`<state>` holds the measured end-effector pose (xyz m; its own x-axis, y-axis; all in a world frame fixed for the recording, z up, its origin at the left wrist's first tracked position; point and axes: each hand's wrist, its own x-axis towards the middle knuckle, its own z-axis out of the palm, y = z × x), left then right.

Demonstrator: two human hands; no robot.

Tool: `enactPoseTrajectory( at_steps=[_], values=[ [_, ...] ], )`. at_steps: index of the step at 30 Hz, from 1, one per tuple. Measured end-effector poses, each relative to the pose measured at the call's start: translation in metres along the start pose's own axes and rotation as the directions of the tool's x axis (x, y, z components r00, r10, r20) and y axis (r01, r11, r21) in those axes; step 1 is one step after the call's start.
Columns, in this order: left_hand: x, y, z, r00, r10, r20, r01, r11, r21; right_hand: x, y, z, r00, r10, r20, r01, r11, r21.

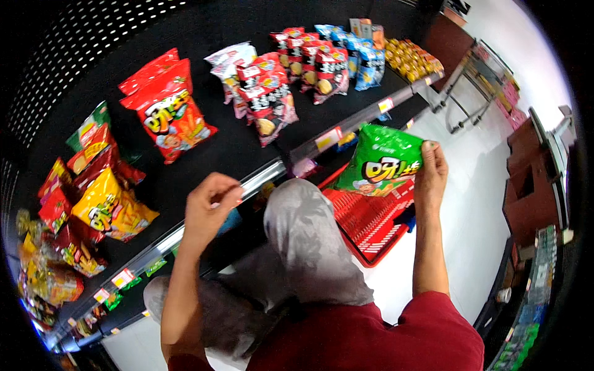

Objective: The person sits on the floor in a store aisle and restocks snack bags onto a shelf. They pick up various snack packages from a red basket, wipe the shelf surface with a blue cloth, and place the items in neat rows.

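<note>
My right hand (432,169) pinches the upper corner of a green snack bag (385,160) with cartoon lettering and holds it up. The bag hangs tilted above a red plastic shopping basket (366,218) on the floor. My left hand (213,201) is loosely curled over the shelf's front edge (260,178), thumb a little apart from the fingers, with nothing visible in it. Behind that hand stand large red snack bags (174,118). Farther left, a yellow snack bag (113,208) leans among red ones.
Red-and-black chip bags (269,104), blue bags (370,67) and gold-wrapped items (410,60) line the black shelf. Price tags (328,139) run along its edge. My bent knee (299,218) is close to the basket. A wheeled cart (478,83) and brown counter (533,171) stand right.
</note>
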<state>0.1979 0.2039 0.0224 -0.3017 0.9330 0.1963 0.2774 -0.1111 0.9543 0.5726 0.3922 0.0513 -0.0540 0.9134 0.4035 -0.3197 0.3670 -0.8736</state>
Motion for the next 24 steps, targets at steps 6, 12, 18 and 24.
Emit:
enactPoseTrajectory(
  at_steps=[6, 12, 18, 24],
  values=[
    [-0.006, 0.03, -0.003, 0.984, 0.169, 0.051, -0.174, 0.979, 0.102, 0.011, -0.027, 0.121, 0.984, -0.054, 0.171, 0.02, 0.981, 0.195],
    [-0.011, 0.025, -0.036, 0.982, 0.164, -0.092, -0.127, 0.939, 0.32, -0.008, 0.023, 0.243, 0.93, -0.03, 0.366, -0.047, 0.978, 0.201],
    [-0.001, -0.011, -0.074, 0.962, 0.099, -0.255, -0.021, 0.956, 0.293, -0.01, 0.075, 0.315, 0.89, -0.029, 0.454, -0.073, 0.976, 0.206],
    [0.019, -0.048, -0.093, 0.929, 0.137, -0.345, 0.058, 0.864, 0.5, 0.005, 0.122, 0.35, 0.875, -0.046, 0.483, -0.088, 0.964, 0.253]
  ],
)
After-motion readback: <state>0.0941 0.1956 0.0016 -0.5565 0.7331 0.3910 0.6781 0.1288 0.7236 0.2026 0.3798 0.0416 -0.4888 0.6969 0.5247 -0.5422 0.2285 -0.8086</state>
